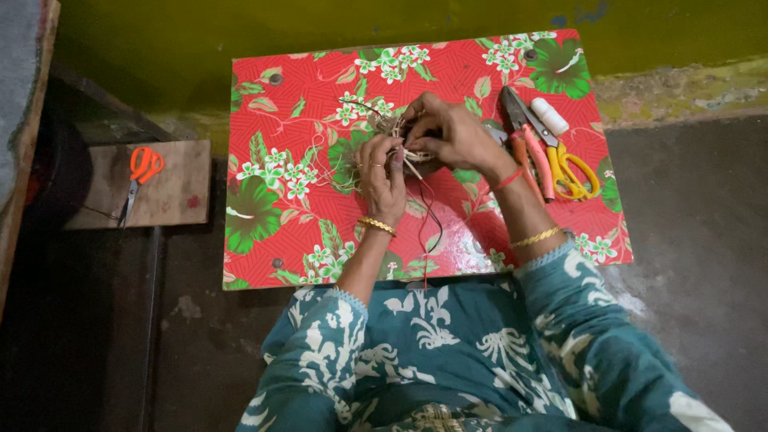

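Observation:
Over the middle of a small table with a red flowered cover [288, 224], my left hand [382, 172] and my right hand [450, 132] pinch a small bundle of pale straw-like fibres [398, 136] between the fingertips. A thin dark red thread [430, 212] hangs from the bundle and trails toward my lap. Loose pale fibres [346, 172] lie on the cover just left of my left hand. Both wrists carry gold bangles, and a red thread circles my right wrist.
To the right of my hands lie pink-handled pliers [528, 148], yellow-handled scissors [568, 164] and a white spool [550, 116]. Orange-handled scissors [140, 176] rest on a wooden board at the left. A green wall stands behind the table.

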